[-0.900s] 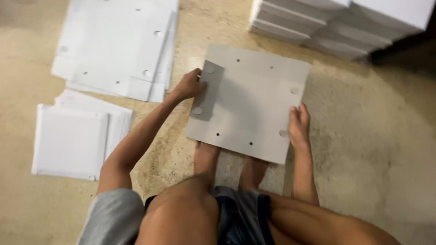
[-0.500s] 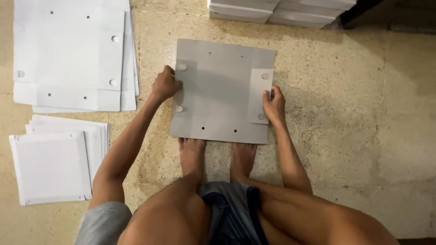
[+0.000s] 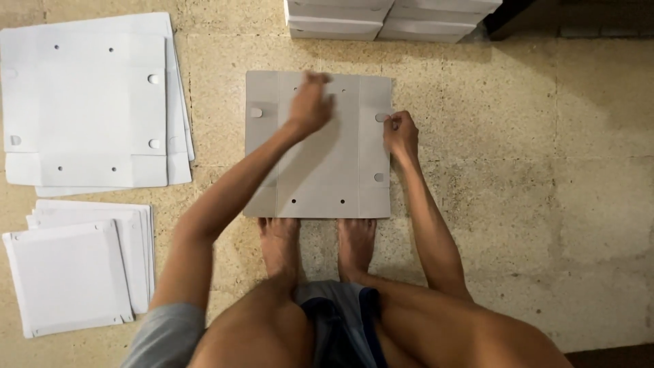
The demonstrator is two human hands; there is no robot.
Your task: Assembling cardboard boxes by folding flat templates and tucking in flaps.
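grey cardboard sheet (image 3: 320, 170), white stacks (image 3: 85, 102), speckled beige floor (image 3: 545, 170)

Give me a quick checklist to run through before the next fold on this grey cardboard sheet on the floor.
1. Grey sheet lies flat on the floor: ok.
2. Right hand is on the sheet's right edge, by a round tab: ok.
3. Left hand steady on the sheet: cannot tell, it is blurred and may be above it.
4. Feet clear of the sheet: ok, toes sit at its near edge, not on it.
5. Space beyond the far edge: ok, the folded white boxes lie apart from it.
6. White flat sheets at the left do not overlap it: ok.
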